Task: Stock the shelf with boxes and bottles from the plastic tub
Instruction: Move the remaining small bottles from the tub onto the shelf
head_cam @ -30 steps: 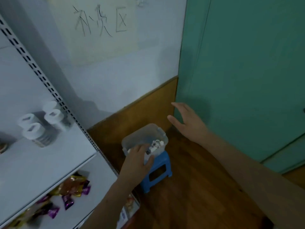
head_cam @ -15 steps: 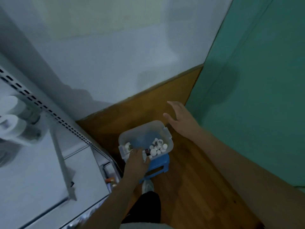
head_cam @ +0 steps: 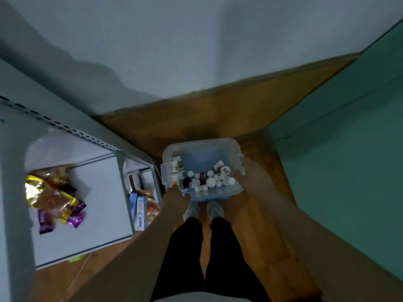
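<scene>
Head view: plastic tub [head_cam: 226, 147] at 12 o'clock, bottles [head_cam: 209, 182] loose inside.
Left hand [head_cam: 175, 198]: at near-left rim, grip unclear.
Right hand [head_cam: 254, 178]: open wide, at right rim.
Advice: steady tub, pinch one bottle by cap.

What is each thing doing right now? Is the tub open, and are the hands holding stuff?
plastic tub: open, no lid, bottles inside
bottles: jumbled, some lying, some upright
left hand: at the tub's near left corner, grip unclear
right hand: at the tub's right side, fingers spread, empty
shelf: holds snack packets
snack packets: lying in a loose pile
</scene>
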Motion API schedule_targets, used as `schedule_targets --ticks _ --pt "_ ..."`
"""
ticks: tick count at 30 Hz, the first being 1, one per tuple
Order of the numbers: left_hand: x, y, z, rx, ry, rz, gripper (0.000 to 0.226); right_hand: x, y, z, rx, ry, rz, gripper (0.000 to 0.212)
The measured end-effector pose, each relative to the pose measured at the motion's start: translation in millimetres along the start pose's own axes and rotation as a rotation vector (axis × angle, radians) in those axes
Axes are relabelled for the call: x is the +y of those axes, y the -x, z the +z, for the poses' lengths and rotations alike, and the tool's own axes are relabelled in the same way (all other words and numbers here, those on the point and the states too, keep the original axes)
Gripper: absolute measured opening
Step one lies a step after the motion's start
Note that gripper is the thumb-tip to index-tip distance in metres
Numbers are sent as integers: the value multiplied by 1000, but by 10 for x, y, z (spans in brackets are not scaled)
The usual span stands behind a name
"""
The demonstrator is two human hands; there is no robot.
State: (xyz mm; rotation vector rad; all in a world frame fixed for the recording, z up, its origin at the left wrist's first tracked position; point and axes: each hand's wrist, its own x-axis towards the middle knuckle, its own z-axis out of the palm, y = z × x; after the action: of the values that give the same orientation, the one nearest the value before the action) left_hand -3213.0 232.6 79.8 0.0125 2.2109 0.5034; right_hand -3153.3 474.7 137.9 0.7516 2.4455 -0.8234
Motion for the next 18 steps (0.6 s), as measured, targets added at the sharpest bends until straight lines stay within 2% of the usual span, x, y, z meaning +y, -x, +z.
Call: schedule_targets --ticks 4,6,9,14,18 --pt "-37 -291 220 38 23 4 49 262 -439 308 -73 117 -103 46" --pt "-8 -466 331 68 35 -7 53 375 -704 467 -107 171 -167 44" --pt "28 -800 489 99 83 -127 47 472 -1106 700 -133 251 -229 45" --pt "-67 -1337 804 109 158 -301 43 664 -1684 1116 -251 424 -210 51" --pt "-119 -1606 1000 158 69 -299 58 782 -1921 1409 -396 562 -225 38"
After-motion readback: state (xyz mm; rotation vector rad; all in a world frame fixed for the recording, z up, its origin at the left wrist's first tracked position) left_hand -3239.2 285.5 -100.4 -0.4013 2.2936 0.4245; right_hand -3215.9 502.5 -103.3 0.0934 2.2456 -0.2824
